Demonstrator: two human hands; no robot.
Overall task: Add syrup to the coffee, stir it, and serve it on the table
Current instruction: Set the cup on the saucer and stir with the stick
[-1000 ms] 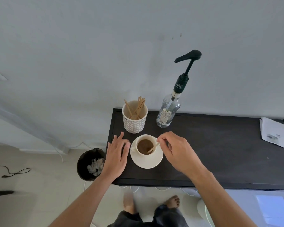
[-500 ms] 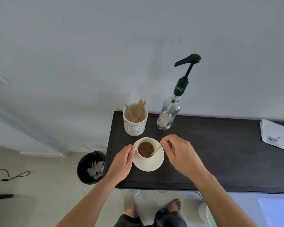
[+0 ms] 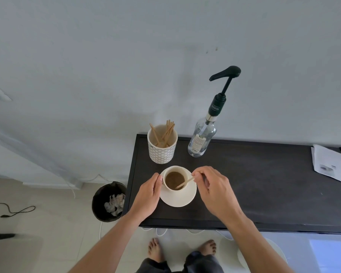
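A cream cup of brown coffee stands on a cream saucer near the left end of the black table. My right hand pinches a wooden stir stick whose lower end dips into the coffee. My left hand is closed around the cup's left side, where the handle is hidden. Behind the cup stands a clear syrup bottle with a dark green pump, upright and untouched.
A patterned white holder with several wooden sticks stands at the table's back left corner. Printed papers lie at the right end. A black bin with crumpled paper sits on the floor left of the table. My bare feet show below.
My left hand went from lying flat beside the saucer to gripping the cup's left side. My right hand keeps the stick in the coffee, shifted slightly.
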